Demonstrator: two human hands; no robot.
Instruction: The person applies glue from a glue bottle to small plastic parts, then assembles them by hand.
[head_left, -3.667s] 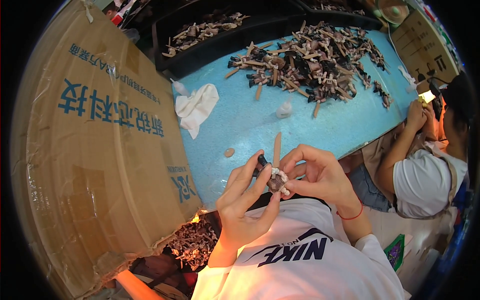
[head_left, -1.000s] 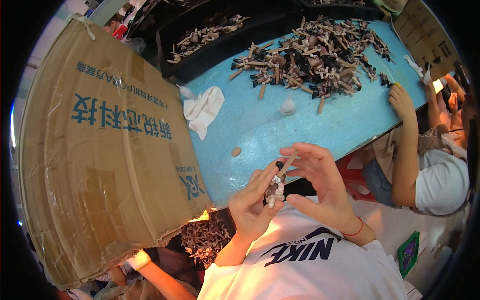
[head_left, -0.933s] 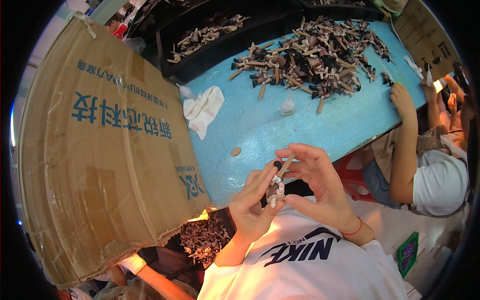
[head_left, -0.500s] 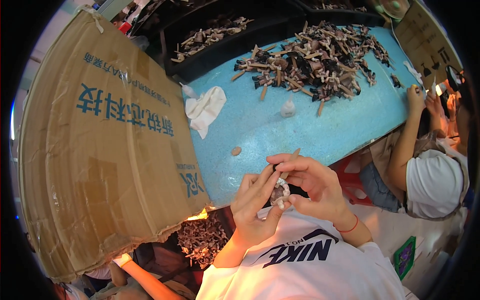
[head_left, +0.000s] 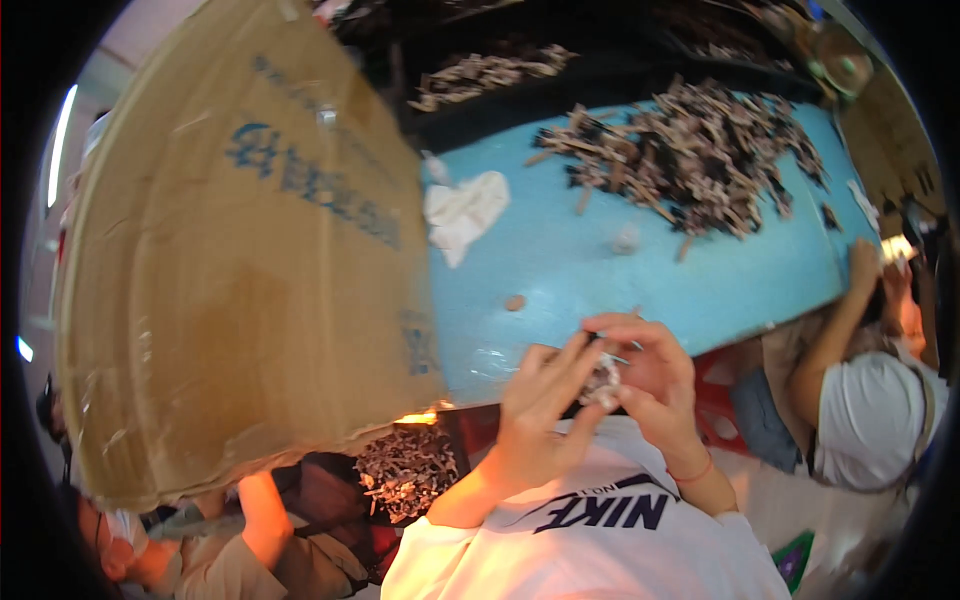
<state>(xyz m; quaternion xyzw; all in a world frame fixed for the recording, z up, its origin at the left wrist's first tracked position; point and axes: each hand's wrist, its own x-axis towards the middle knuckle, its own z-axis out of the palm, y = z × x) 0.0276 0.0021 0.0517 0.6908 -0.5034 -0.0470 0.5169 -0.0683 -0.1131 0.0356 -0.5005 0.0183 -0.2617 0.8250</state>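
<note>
Close to my chest, just off the table's near edge, both hands hold a small pale-and-dark figurine, blurred by motion. My left hand is closed on its left side, with fingers stretched up along it. My right hand curls round the other side, thumb and fingertips pinching it. Fingers cover much of the figurine. Beyond the hands, a large heap of similar figurines with flat tan pieces among them lies on the blue tabletop.
A tall cardboard sheet walls off the left. On the table are a white cloth, a small translucent bottle and a tan lump. Black trays stand behind. Co-workers sit right and lower left.
The view has shifted, so the table scene sits further right and lower, with more blur. Both hands still hold the figurine; the tan stick above the fingers no longer shows clearly.
</note>
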